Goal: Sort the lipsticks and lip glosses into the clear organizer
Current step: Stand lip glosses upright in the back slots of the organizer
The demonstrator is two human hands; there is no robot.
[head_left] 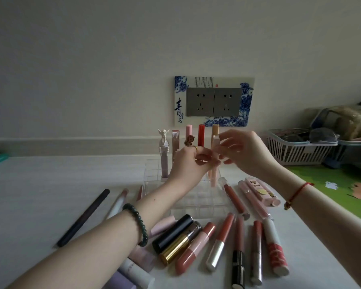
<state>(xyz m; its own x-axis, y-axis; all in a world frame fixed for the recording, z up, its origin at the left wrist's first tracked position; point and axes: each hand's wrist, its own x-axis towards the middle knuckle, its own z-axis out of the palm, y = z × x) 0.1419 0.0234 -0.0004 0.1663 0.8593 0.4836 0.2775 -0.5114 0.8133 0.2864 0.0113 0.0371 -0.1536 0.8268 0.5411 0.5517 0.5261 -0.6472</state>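
1. Holding both hands over the organizer, the person works on a peach tube that stands in a back cell, at about 12 o'clock of the scene.
2. The left hand is curled closed near the middle of the tube; the right hand pinches it near the top with the other fingers loose. How firm each grip is, I cannot tell.
3. Four tubes already stand in the back row, at 11 o'clock from the hands; the red one is just beside the peach tube.
4. Many glosses and lipsticks still lie on the table at 6 o'clock, for example the black lipstick, so I judge the task is not yet half done.
5. To do this step well, keep the tube upright, guide its base straight into one cell, and release only when it rests on the bottom.
6. Lift the hands straight up afterwards, because a sideways move could knock the neighbours.
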